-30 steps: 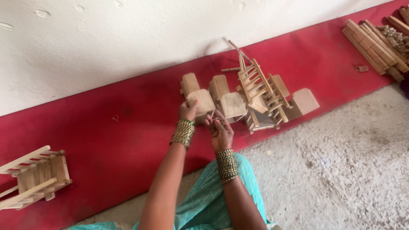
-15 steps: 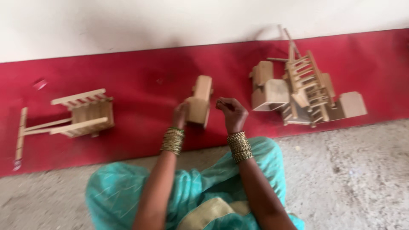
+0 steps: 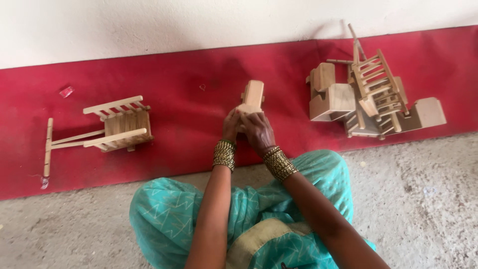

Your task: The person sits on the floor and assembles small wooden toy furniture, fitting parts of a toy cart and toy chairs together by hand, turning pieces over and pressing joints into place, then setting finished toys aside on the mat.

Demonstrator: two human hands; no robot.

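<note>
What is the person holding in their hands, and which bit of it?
Both the left hand and the right hand grip a small wooden block piece by its near, lower end; the far end sticks out free.

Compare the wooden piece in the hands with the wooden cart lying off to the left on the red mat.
The wooden piece is a solid, compact block, gripped by the left hand and right hand; the wooden cart is an open build of slats with long shafts, and lies untouched. The piece stands lifted over the red mat; the cart rests flat on it. Both are pale bare wood.
</note>
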